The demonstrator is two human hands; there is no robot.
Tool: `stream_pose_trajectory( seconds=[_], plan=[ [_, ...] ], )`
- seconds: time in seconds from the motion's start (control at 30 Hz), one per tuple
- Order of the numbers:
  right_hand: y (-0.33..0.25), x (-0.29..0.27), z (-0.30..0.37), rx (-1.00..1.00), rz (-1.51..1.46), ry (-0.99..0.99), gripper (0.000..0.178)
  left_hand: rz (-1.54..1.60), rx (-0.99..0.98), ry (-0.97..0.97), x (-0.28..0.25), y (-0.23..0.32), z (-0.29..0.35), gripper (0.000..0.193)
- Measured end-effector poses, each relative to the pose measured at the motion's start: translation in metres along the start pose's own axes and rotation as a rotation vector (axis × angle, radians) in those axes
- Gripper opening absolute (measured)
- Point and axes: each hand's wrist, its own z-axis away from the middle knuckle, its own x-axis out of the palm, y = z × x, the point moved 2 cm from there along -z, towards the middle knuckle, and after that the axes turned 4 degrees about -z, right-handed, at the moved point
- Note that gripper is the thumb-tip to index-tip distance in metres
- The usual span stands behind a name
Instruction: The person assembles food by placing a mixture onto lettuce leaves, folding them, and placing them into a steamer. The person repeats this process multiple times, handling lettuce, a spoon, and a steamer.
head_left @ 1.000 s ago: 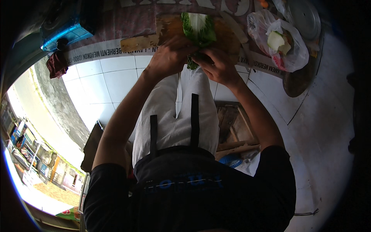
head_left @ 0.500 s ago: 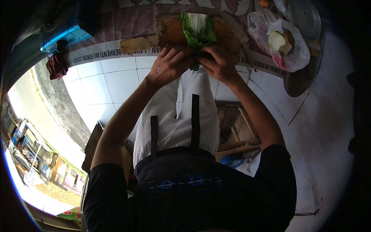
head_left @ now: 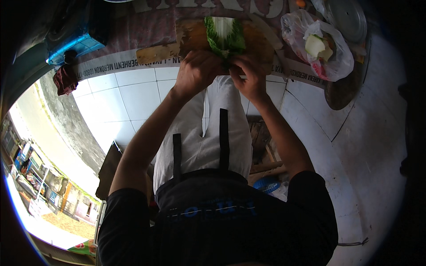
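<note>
A napa cabbage leaf [head_left: 225, 32], with a broad white rib and crinkled green edges, lies on a worn wooden cutting board [head_left: 190, 32]. Its white end points away from me. At the near end of the leaf, my left hand [head_left: 199, 71] has its fingers curled in, gripping the leafy green part. My right hand [head_left: 250, 76] meets it there, pinching the same green end between thumb and fingers. The fingertips almost touch, and they partly hide the piece of leaf between them.
A clear plastic bag [head_left: 338, 64] holding a cut pale vegetable [head_left: 316, 45] is on the right. Behind it stands a round metal lid [head_left: 347, 18]. A blue tiled box [head_left: 76, 48] sits at the left, with a dark red cloth [head_left: 65, 80] hanging below. A printed banner [head_left: 148, 32] covers the table.
Both hands have shifted slightly, and the right elbow has come inward. Less green leaf hangs below the fingers, and the leaf on the board looks more spread out.
</note>
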Motion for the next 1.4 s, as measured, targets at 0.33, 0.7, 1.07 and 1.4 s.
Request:
stream_pose_trajectory(
  seconds=[0.33,0.7,1.07,1.4],
  plan=[
    [0.004,-0.001,-0.003,0.149,-0.123,-0.031,0.023,0.010,-0.051,0.071,0.007,0.001,-0.002,0.022],
    [0.008,0.002,-0.010,0.185,-0.215,0.072,0.022,-0.145,0.098,0.060,0.003,0.004,-0.007,0.026],
    [0.014,-0.030,-0.039,0.032,0.274,0.019,0.035,-0.165,0.115,0.042,0.004,0.003,-0.006,0.027],
    [0.025,-0.025,-0.068,-0.101,0.207,-0.106,0.017,-0.164,0.096,0.017,0.004,0.003,-0.007,0.027]
  ],
)
